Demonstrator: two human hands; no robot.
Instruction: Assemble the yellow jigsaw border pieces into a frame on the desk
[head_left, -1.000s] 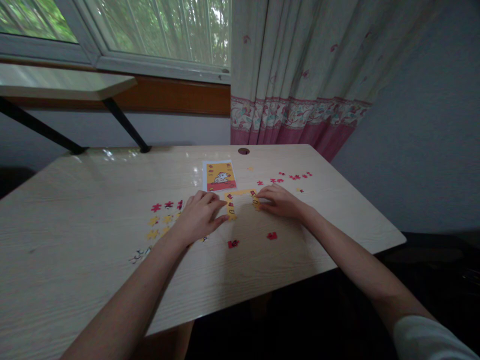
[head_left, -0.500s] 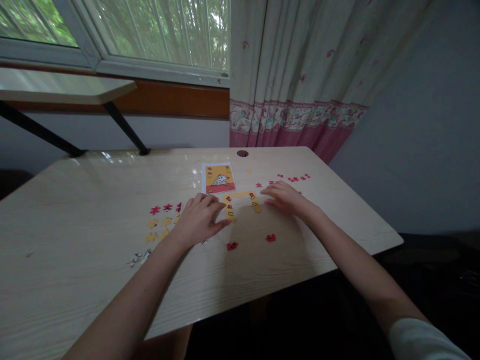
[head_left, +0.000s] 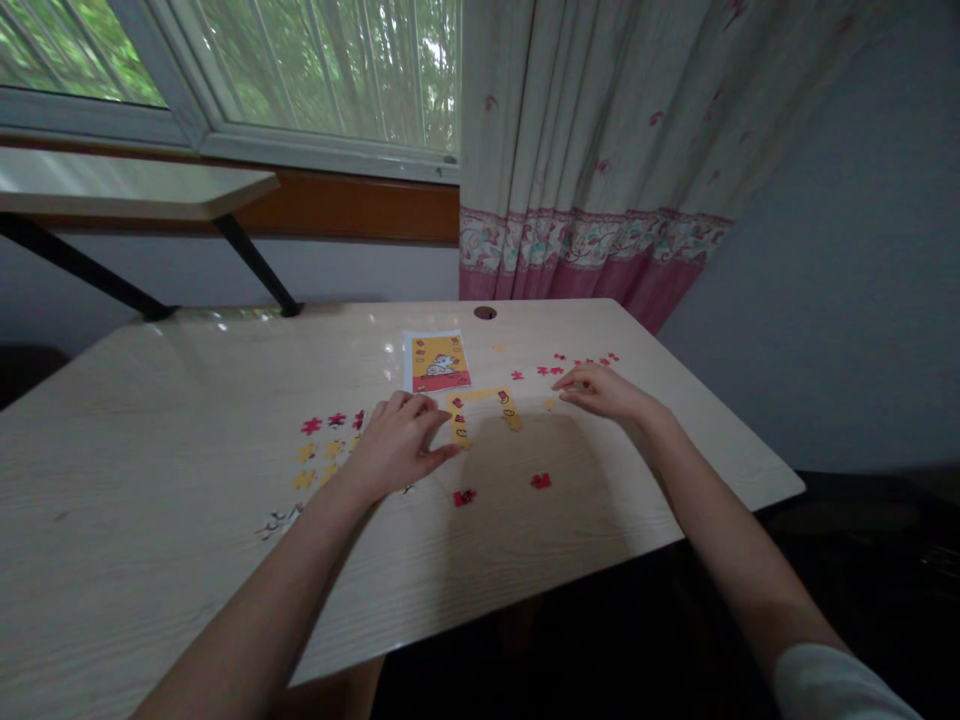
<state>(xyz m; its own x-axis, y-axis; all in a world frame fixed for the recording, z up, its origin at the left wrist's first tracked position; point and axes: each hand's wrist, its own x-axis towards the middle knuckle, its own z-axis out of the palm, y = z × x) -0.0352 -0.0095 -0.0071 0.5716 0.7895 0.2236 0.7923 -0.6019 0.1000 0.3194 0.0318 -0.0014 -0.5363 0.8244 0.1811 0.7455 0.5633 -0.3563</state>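
A partly joined jigsaw puzzle (head_left: 480, 397) lies on the table, its yellow pieces forming a top edge and two short sides. My left hand (head_left: 401, 445) rests at its left side, fingers spread, thumb and fingertips by the border. To the right, my right hand (head_left: 604, 391) hovers low over the table, thumb and forefinger slightly apart with nothing visible between them. Just off its thumb is a loose yellow piece (head_left: 550, 404). Two red pieces, one on the left (head_left: 464, 497) and one on the right (head_left: 541, 481), lie below the puzzle.
Behind the puzzle is a picture card (head_left: 439, 362) with a white animal on yellow and red. Red pieces (head_left: 550, 370) are scattered at the right; rows of red and yellow pieces (head_left: 306, 452) and some white ones (head_left: 279, 521) lie left. A shelf (head_left: 135, 185) overhangs the back left.
My right hand has moved right, away from the puzzle's right side, and the loose yellow piece now shows beside it. My left hand has stayed at the left border.
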